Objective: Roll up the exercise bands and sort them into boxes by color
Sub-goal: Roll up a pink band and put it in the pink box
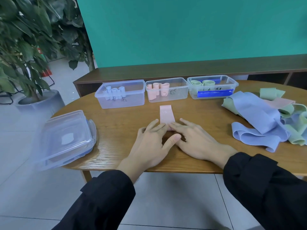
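A pink band (167,114) lies flat on the table in front of me, its near end rolled under my fingertips. My left hand (152,140) and my right hand (194,138) press on that rolled end with straight fingers, side by side. Three clear boxes stand behind: the left box (139,102) holds rolled blue bands, the middle box (182,95) rolled pink bands, the right box (232,85) rolled green bands. A loose pile of blue, green and pink bands (259,113) lies at the right.
Stacked clear lids (66,138) sit at the table's left edge, overhanging it. A blue clip (214,93) is on the right box's front. A potted plant (28,63) stands on the floor at the left. A low wooden shelf (182,70) runs behind the table.
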`<state>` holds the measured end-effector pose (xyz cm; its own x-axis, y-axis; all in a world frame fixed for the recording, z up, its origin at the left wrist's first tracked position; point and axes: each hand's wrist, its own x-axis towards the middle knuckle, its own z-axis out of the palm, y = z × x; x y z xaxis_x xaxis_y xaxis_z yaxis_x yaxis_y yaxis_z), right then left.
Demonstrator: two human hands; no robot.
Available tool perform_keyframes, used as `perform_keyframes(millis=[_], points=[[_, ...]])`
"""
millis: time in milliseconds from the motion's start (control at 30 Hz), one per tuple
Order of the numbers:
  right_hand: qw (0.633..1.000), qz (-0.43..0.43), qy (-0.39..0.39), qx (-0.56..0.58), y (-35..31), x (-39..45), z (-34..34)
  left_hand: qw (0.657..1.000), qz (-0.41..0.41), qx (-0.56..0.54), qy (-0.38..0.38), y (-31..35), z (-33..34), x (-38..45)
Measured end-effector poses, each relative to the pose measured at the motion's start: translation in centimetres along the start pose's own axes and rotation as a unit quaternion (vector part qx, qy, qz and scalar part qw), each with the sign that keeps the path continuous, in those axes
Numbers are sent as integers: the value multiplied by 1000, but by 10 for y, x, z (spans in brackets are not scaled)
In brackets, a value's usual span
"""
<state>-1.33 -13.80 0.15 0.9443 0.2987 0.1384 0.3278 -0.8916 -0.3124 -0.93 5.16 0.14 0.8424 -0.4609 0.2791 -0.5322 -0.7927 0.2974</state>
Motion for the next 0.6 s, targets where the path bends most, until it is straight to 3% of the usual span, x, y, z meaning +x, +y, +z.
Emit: perform_keyframes(millis=[167, 367, 600], points=[[1000, -8, -11, 8, 5, 7, -3, 999, -19, 19, -27, -2, 5, 7], [998, -11, 58, 21, 4, 4, 0, 999, -34, 12, -36, -2, 4, 14], [1000, 7, 9, 7, 13, 16, 4, 999, -43, -31, -1, -3, 2, 20]])
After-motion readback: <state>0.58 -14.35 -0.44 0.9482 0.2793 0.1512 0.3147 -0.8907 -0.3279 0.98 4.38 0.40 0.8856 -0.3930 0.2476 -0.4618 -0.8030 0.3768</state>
